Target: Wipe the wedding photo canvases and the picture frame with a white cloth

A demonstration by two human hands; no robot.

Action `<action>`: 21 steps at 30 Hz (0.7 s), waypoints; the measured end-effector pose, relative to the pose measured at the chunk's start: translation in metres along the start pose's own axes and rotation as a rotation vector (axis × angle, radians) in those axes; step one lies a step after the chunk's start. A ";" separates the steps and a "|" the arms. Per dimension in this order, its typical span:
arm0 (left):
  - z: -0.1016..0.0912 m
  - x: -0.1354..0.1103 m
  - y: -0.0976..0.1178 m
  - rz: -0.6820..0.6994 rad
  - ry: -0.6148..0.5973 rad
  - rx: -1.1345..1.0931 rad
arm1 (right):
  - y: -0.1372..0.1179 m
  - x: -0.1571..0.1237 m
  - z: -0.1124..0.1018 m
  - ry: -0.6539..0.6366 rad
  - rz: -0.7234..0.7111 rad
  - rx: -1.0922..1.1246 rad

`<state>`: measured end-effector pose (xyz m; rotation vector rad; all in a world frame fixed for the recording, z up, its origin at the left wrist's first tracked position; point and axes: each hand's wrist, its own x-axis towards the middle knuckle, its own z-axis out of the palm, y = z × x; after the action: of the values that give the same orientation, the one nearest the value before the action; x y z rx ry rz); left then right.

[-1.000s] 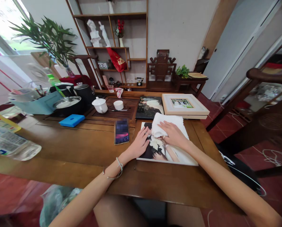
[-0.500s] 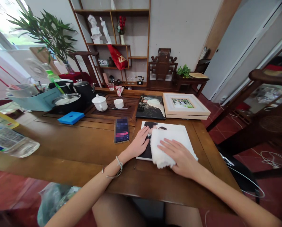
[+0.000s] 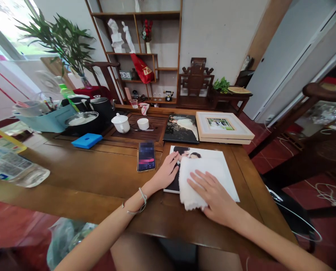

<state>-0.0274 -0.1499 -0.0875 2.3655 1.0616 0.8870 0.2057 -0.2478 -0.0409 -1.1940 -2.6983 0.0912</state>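
Observation:
A photo panel [image 3: 225, 165] with a picture of a couple lies flat on the wooden table in front of me. My left hand [image 3: 168, 171] rests open along the panel's left edge, fingers stretched over the dark part of the picture. Covering much of the panel is a white cloth [image 3: 188, 194], its ragged near edge hanging past the panel's lower side. My right hand [image 3: 213, 194] lies flat on the cloth with its fingers extended, pressing it against the panel. To the left of the panel is a phone [image 3: 146, 156], its screen lit.
Behind the panel are a dark photo panel [image 3: 181, 128] and a framed picture [image 3: 224, 127]. A lidded white teacup [image 3: 120, 123] and a small white cup [image 3: 143, 124] stand on a tea tray. Left are a blue sponge [image 3: 87, 140] and a clear bottle [image 3: 18, 167].
My right hand and the cloth have slid slightly toward me, baring more of the pictured faces. My left hand keeps its place on the panel. The view has shifted a little.

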 end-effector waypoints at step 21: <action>-0.005 0.004 0.000 -0.013 0.013 -0.075 | -0.060 0.013 0.008 0.005 0.032 -0.193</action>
<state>-0.0289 -0.1461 -0.0827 2.2917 1.0297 0.9228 0.1520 -0.2789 -0.0395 -1.2876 -2.7344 -0.1721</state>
